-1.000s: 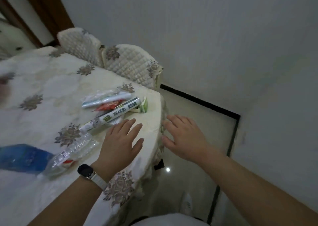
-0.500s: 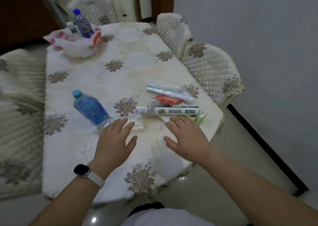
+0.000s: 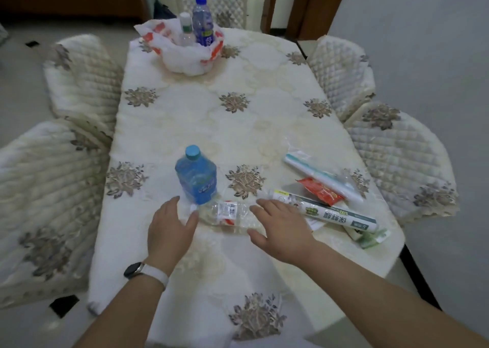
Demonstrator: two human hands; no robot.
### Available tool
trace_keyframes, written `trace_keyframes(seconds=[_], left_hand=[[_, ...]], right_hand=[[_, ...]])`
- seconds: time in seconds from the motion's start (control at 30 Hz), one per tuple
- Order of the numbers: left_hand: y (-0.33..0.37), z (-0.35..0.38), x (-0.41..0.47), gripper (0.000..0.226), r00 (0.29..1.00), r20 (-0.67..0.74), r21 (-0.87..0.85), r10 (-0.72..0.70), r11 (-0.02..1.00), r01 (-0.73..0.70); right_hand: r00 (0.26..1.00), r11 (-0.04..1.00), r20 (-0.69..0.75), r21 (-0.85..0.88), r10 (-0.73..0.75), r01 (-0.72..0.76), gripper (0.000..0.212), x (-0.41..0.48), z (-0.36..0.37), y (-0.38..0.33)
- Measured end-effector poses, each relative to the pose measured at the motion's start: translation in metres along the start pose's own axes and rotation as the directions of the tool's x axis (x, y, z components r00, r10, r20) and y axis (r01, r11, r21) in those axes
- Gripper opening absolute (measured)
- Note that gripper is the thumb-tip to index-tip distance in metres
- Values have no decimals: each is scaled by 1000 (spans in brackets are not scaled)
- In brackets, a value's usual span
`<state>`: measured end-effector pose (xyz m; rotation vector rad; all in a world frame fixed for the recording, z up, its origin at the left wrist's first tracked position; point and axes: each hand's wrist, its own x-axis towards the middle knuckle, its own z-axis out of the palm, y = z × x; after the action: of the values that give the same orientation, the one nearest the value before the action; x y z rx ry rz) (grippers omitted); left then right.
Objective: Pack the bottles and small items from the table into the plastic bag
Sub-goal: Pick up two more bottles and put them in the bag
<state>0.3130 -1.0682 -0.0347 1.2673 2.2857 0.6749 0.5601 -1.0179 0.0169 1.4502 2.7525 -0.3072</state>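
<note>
Head view shows my left hand point(image 3: 169, 228) and right hand point(image 3: 280, 231) palms down, fingers straight and spread, gripping nothing. They flank the clear bottle point(image 3: 227, 212), which lies on its side near me on the table point(image 3: 211, 125). My left thumb is just beside its capped end; I cannot tell whether it touches.

This bottle looks empty, thin-walled and ribbed, so I judge it light and easy to crush. I would wrap my fingers round the labelled middle and squeeze gently. Just beyond it is the blue bottle point(image 3: 197, 175), apparently lying with its cap pointing away. It looks full, so heavier and firmer, and best taken round its broad body.

To the right lie a long cling-film box point(image 3: 325, 210), stiff and easy to pinch mid-length, a red sachet point(image 3: 320, 191) and a wrapped tube point(image 3: 317, 174), both likely slippery. A green packet point(image 3: 373, 237) sits at the near right edge.

The plastic bag point(image 3: 185, 56) sits at the far end, well apart, mouth open, two bottles point(image 3: 202, 22) upright inside.
</note>
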Motion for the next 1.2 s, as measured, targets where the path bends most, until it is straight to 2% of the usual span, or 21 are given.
trace_keyframes(seconds=[0.2, 0.4, 0.53, 0.63, 0.77, 0.97, 1.2], left_hand=[[-3, 9, 45, 92, 996, 78, -282, -30, 958, 51], [3, 16, 70, 79, 996, 55, -446, 77, 894, -45], [9, 21, 80, 86, 991, 69, -570, 111, 820, -52], [16, 20, 84, 82, 993, 60, -569, 106, 821, -53], [21, 10, 79, 78, 997, 25, -571, 79, 819, -51], [17, -13, 46, 79, 999, -43, -619, 29, 783, -49], [4, -39, -28, 84, 981, -133, -617, -139, 786, 27]], right_hand=[[988, 1000, 154, -23, -5, 8, 68, 53, 30, -7], [964, 998, 266, -64, 18, -2, 77, 80, 59, -9], [958, 997, 283, -70, 41, -22, 77, 91, 68, -11], [959, 997, 279, -65, 51, -34, 67, 93, 67, -12], [958, 996, 277, -61, 76, -61, 65, 81, 65, -8], [983, 993, 173, 93, 61, -78, 59, 51, 62, 0], [993, 963, 91, 264, -71, 44, 50, 26, 37, -2]])
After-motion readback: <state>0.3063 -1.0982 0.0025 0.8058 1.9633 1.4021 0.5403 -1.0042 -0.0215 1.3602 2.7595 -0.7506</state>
